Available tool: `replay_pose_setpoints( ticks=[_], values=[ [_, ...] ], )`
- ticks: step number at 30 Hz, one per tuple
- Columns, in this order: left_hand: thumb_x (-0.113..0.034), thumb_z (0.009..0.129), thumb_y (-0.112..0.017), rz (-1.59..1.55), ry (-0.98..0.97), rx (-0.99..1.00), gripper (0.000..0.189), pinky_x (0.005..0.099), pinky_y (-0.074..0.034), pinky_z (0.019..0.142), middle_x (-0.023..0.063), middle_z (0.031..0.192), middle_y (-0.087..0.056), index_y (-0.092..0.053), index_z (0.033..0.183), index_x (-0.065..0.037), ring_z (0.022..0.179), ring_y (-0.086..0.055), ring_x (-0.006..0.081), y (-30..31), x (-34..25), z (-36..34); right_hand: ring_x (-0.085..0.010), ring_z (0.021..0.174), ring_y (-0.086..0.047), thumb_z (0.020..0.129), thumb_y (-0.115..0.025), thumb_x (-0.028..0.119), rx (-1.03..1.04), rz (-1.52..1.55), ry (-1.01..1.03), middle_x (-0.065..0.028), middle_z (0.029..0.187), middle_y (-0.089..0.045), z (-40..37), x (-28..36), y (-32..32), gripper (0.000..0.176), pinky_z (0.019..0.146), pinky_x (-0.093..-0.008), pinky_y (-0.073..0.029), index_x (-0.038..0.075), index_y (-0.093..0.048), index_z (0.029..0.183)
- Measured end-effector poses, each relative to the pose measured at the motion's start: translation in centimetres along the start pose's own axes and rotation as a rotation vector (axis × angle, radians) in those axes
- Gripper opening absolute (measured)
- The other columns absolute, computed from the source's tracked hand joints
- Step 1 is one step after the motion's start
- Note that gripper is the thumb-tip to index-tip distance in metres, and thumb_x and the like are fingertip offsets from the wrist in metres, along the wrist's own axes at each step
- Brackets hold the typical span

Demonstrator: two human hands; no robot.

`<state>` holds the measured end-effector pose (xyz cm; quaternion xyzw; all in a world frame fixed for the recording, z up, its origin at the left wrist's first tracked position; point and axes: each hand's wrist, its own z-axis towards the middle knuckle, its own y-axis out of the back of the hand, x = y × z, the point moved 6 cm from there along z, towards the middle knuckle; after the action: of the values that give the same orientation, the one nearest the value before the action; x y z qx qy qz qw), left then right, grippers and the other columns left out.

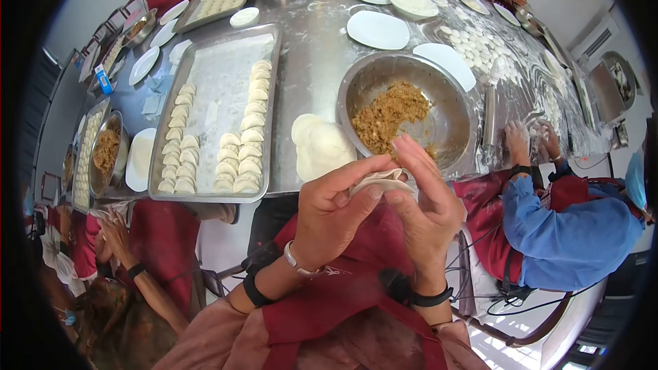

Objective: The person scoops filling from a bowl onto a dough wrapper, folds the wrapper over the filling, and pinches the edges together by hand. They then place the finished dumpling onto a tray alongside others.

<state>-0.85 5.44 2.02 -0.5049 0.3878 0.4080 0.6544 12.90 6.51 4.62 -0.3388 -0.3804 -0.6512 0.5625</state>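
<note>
Our left grip point(336, 202) and right grip point(430, 205) are both narrowed around one pale, folded dough dumpling point(381, 182), thumbs at its near edge, fingers partly hiding it. We hold it at the near side of a round, silvery metal bowl point(458, 120) containing brown minced filling point(391, 113). Left of the bowl lie overlapping flat, round, white dough wrappers point(322, 144); farther left, a rectangular metal tray point(212, 106) carries rows of crescent-shaped dumplings point(251, 121) on our grey metal counter point(312, 48).
</note>
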Motion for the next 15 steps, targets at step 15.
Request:
replay_pose_setpoints(
  ticks=[15],
  values=[
    [-0.003,0.098,-0.052,0.396,-0.029,0.193,0.035,0.0287,-0.054,0.085,0.0152,0.116,-0.065,-0.052,0.131,0.006,0.102,-0.063,0.0160,0.4,-0.2,0.7,-0.0344,0.116,-0.059,0.074,-0.077,0.007,0.073,-0.234,0.157,-0.0151,0.109,-0.069,-0.1,0.5,0.3,0.017,0.094,-0.0410,-0.048,0.001,-0.072,0.089]
  ],
)
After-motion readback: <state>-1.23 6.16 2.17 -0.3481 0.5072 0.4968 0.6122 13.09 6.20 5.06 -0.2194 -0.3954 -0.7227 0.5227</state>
